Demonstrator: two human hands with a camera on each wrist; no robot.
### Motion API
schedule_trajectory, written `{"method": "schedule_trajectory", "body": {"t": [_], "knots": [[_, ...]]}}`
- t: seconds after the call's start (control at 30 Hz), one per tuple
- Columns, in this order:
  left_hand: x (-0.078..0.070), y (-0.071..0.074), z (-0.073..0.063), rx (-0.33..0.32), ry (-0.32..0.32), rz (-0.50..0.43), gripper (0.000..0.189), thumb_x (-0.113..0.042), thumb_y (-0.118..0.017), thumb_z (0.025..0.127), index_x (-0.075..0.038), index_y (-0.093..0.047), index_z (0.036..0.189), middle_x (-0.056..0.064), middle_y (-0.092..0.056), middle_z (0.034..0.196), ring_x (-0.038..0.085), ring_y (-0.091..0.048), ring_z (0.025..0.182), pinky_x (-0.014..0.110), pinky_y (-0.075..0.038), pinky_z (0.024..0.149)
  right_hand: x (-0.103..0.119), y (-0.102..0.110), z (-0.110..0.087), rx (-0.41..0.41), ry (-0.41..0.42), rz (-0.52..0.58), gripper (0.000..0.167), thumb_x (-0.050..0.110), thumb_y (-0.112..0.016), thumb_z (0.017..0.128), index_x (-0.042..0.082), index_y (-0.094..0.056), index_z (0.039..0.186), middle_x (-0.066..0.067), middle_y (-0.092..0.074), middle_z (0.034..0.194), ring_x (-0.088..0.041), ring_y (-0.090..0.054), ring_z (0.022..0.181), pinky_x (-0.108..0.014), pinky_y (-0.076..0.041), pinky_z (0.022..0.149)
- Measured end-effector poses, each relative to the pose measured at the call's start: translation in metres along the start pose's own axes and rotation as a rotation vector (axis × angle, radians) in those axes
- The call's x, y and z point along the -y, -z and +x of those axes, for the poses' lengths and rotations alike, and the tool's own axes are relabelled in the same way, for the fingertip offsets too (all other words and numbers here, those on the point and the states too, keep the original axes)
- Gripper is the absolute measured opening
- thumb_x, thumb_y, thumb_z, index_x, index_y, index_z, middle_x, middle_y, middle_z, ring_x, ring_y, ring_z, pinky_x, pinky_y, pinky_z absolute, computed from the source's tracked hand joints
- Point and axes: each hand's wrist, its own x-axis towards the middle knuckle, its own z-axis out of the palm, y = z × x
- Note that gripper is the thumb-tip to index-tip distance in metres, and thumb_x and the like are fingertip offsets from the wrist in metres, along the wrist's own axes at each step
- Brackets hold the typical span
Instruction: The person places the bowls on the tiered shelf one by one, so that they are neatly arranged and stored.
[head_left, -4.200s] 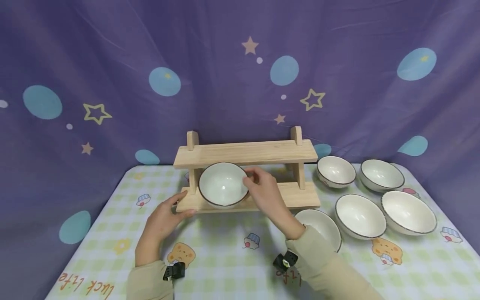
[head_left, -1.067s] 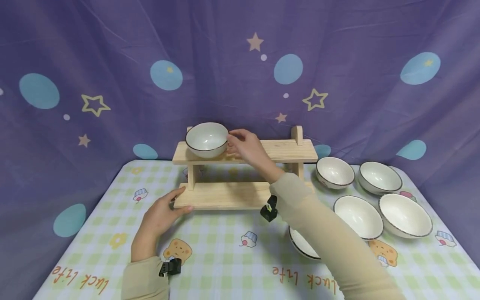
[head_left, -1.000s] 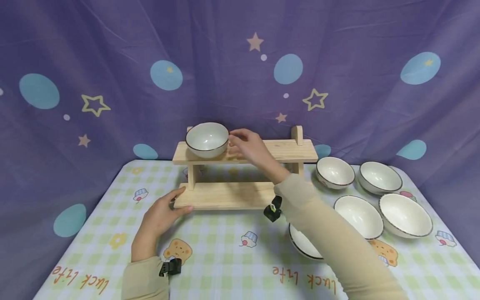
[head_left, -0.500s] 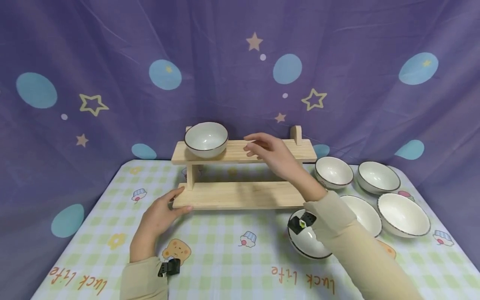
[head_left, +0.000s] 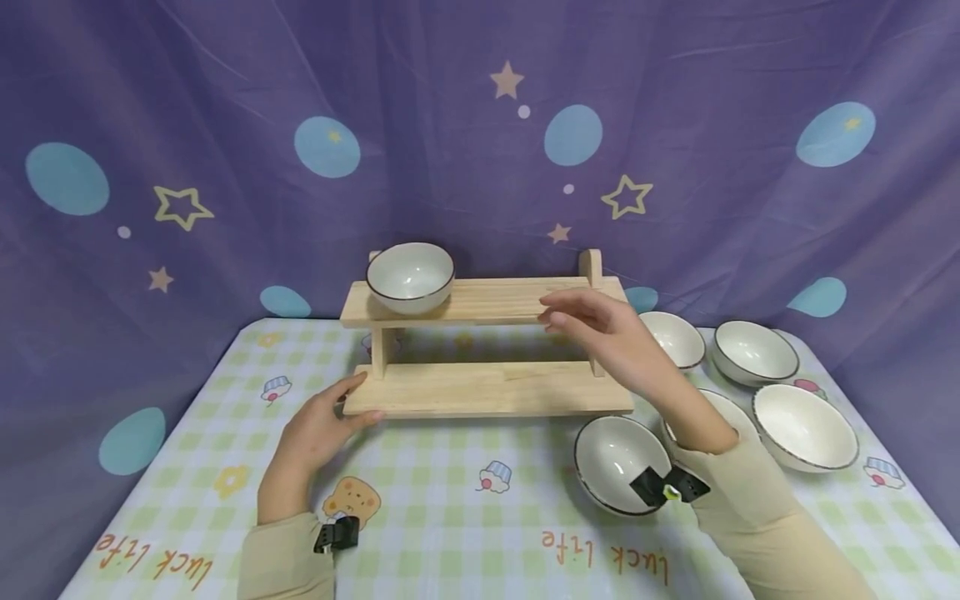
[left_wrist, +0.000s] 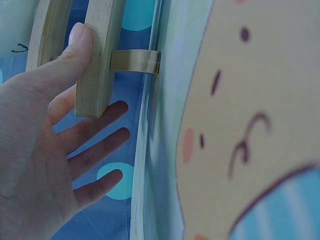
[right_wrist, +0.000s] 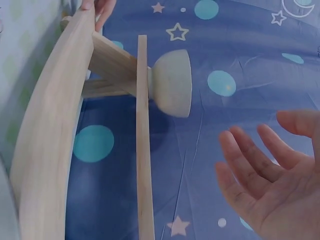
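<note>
A two-tier wooden shelf point(head_left: 491, 390) stands at the back of the table. My left hand point(head_left: 317, 435) grips the left end of its lower board, thumb on the front edge and index finger behind; the left wrist view shows the other fingers stretched out past the board point(left_wrist: 95, 65). On the left of the upper board sits a white bowl point(head_left: 411, 279) with a dark rim, upright and apart from both hands. My right hand point(head_left: 611, 337) hovers in front of the shelf's right end with fingers relaxed and nothing in them. The right wrist view shows its palm point(right_wrist: 280, 190) facing the bowl point(right_wrist: 172, 84).
A dark-rimmed bowl point(head_left: 615, 458) stands in front of the shelf's right end, partly behind the right wrist camera point(head_left: 667, 487). Several more white bowls, one of them a wavy-rimmed bowl point(head_left: 806, 429), stand on the right of the checked tablecloth point(head_left: 427, 533). A purple curtain point(head_left: 450, 125) hangs behind.
My right hand raised the bowl from in front of the lower board to the upper board, let it go and drew back to the right. My left hand stays on the shelf.
</note>
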Motion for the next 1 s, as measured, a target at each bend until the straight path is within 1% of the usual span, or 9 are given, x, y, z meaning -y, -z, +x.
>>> {"method": "schedule_trajectory", "body": {"t": [0.2,0.3,0.5,0.73,0.87,1.0], "knots": [[0.001,0.0,0.0,-0.004,-0.013,-0.002,0.089,-0.064,-0.066,0.085,-0.017,-0.037,0.155,0.024,-0.041,0.151,0.047,-0.043,0.132,0.065,-0.039,0.099,-0.011,0.012,-0.023,0.019,0.004,-0.043,0.027,0.011,-0.06,0.1,-0.001,-0.063,0.124,-0.018,-0.068,0.116,-0.02,-0.067,0.105,-0.023,-0.052,0.089],[0.001,0.0,-0.001,-0.004,-0.008,-0.003,0.089,-0.063,-0.067,0.085,-0.017,-0.037,0.155,0.024,-0.042,0.15,0.047,-0.043,0.132,0.065,-0.039,0.099,-0.018,0.016,-0.032,0.025,0.003,-0.066,0.025,0.01,-0.061,0.1,-0.001,-0.064,0.122,-0.016,-0.068,0.117,-0.019,-0.066,0.107,-0.023,-0.052,0.09],[0.0,0.0,-0.001,-0.004,-0.003,-0.002,0.089,-0.063,-0.067,0.085,-0.017,-0.037,0.155,0.025,-0.043,0.149,0.047,-0.043,0.132,0.065,-0.039,0.099,-0.034,0.025,-0.045,0.057,-0.026,-0.153,0.025,0.013,-0.062,0.1,0.004,-0.066,0.123,-0.01,-0.068,0.116,-0.016,-0.065,0.107,-0.023,-0.051,0.092],[0.0,0.001,-0.001,-0.013,-0.012,-0.001,0.088,-0.063,-0.067,0.085,-0.017,-0.038,0.155,0.024,-0.041,0.151,0.047,-0.042,0.132,0.065,-0.039,0.1,-0.059,0.035,-0.057,0.108,-0.025,-0.249,0.023,0.014,-0.064,0.098,0.011,-0.067,0.121,-0.003,-0.069,0.114,-0.013,-0.064,0.103,-0.025,-0.051,0.09],[0.0,0.001,-0.002,-0.011,-0.009,0.0,0.088,-0.063,-0.067,0.086,-0.017,-0.038,0.155,0.024,-0.04,0.151,0.048,-0.042,0.133,0.065,-0.039,0.1,-0.072,0.037,-0.063,0.141,0.009,-0.305,0.024,0.013,-0.066,0.096,0.011,-0.068,0.12,0.0,-0.069,0.112,-0.011,-0.065,0.098,-0.028,-0.053,0.086],[-0.001,0.0,-0.002,-0.008,-0.006,-0.004,0.088,-0.062,-0.067,0.086,-0.017,-0.037,0.155,0.024,-0.04,0.151,0.047,-0.042,0.133,0.065,-0.038,0.1,-0.084,0.039,-0.066,0.167,0.067,-0.359,0.021,0.01,-0.069,0.094,0.007,-0.07,0.115,-0.002,-0.071,0.108,-0.01,-0.065,0.093,-0.031,-0.054,0.083]]}}
